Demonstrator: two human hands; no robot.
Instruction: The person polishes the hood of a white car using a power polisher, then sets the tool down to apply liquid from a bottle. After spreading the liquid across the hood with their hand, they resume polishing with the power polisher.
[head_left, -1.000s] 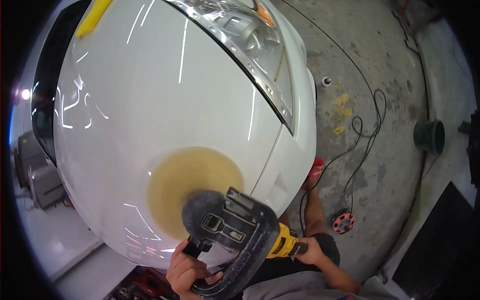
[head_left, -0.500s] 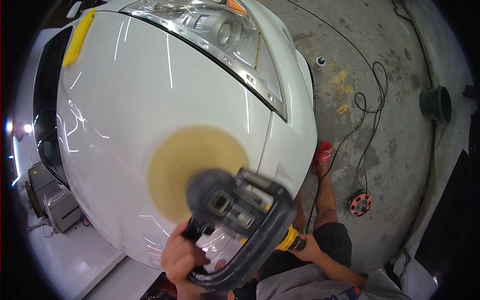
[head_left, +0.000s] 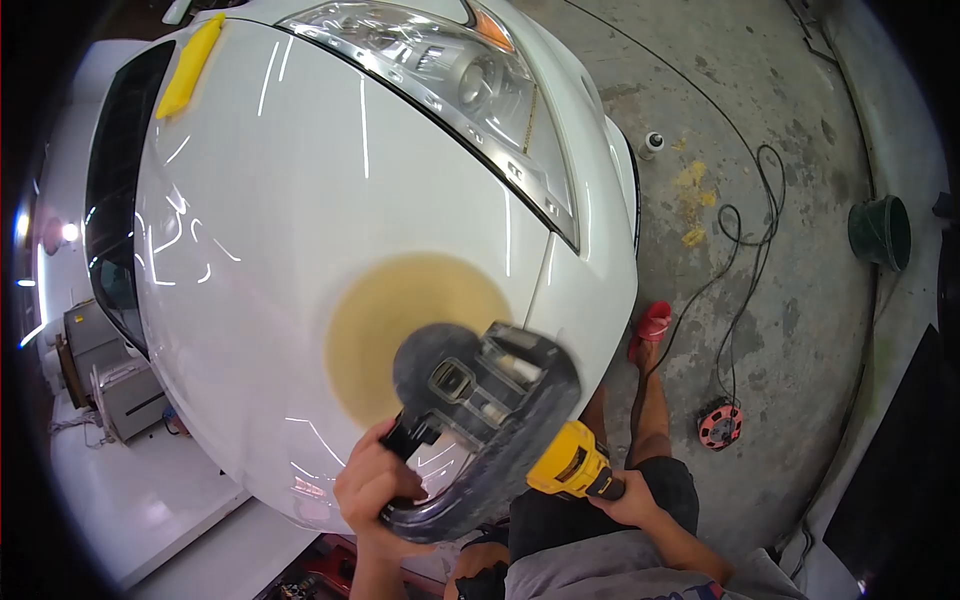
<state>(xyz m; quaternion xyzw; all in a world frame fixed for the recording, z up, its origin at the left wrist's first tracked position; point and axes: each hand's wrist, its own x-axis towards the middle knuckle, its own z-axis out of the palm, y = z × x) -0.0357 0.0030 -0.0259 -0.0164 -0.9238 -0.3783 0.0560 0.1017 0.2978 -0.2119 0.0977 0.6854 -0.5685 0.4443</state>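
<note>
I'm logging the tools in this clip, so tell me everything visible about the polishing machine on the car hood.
The polisher has a dusty black head, a black loop handle and a yellow body ending in a dark rear grip. Its round yellowish pad looks blurred and lies flat on the glossy white hood, near the fender edge. The left hand grips the loop handle; the right hand holds the rear grip. Its cord cannot be traced.

Green bucket [head_left: 880, 232] on concrete floor [head_left: 800, 330], black cable [head_left: 745, 225], red cord reel [head_left: 721, 426], small bottle [head_left: 652, 144], red sandal [head_left: 651, 327]
</note>
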